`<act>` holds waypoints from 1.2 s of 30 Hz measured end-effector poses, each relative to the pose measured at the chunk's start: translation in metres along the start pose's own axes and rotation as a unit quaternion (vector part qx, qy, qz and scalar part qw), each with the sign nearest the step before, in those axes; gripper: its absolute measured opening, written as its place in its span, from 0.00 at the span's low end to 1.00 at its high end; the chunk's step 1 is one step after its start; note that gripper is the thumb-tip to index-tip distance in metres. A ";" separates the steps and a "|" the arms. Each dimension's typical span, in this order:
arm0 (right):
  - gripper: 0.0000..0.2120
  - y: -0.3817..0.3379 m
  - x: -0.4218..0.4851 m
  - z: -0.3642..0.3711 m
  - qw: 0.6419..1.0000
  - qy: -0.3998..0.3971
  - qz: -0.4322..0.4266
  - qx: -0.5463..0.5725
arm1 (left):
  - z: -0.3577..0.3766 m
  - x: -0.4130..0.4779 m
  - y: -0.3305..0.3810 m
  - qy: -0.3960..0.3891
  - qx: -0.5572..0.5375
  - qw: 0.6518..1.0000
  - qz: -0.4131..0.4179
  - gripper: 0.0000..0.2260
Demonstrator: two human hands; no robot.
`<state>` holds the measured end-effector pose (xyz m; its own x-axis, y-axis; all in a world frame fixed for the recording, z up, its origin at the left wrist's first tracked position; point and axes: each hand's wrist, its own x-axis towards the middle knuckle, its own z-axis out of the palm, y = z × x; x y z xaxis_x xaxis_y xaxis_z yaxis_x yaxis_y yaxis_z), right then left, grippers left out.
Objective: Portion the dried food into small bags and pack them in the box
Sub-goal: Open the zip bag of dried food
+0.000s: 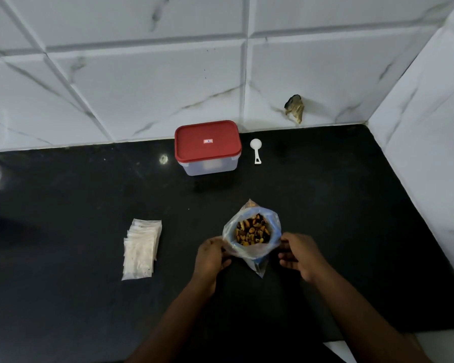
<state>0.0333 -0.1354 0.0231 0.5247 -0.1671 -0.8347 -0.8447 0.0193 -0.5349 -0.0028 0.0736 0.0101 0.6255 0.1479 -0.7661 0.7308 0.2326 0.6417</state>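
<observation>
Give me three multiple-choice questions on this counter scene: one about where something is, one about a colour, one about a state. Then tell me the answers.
1. Where does the white scoop lie?
A) to the right of the box
B) to the left of the box
C) on top of the box

2. What colour is the lid on the box?
A) blue
B) red
C) green

3. What state is the bag of dried food in?
A) sealed shut
B) flat and empty
C) open at the top, with food inside

Answers:
1. A, since the scoop lies on the counter just off the box's right side in the view.
2. B, since the lid is plainly red over a clear body.
3. C, since the mouth gapes and brown pieces show inside.
</observation>
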 end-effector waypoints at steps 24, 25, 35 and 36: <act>0.11 -0.030 0.023 0.022 0.962 0.025 -0.201 -0.185 | 0.022 0.041 0.054 -0.017 0.195 0.972 0.130 0.11; 0.10 -0.029 0.022 0.021 0.964 0.026 -0.201 -0.174 | 0.022 0.040 0.052 -0.018 0.185 0.974 0.130 0.10; 0.19 -0.002 0.007 0.001 0.985 -0.089 -0.133 0.057 | 0.010 0.007 0.013 -0.093 -0.084 0.990 0.064 0.22; 0.19 0.000 0.003 0.001 0.983 -0.103 -0.129 0.082 | 0.009 0.006 0.008 -0.098 -0.104 0.988 0.054 0.24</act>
<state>0.0351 -0.1345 0.0202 0.7433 0.0155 -0.6688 -0.6616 0.1649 -0.7315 0.0095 0.0675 0.0115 0.7528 -0.0026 -0.6583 0.5981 0.4205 0.6822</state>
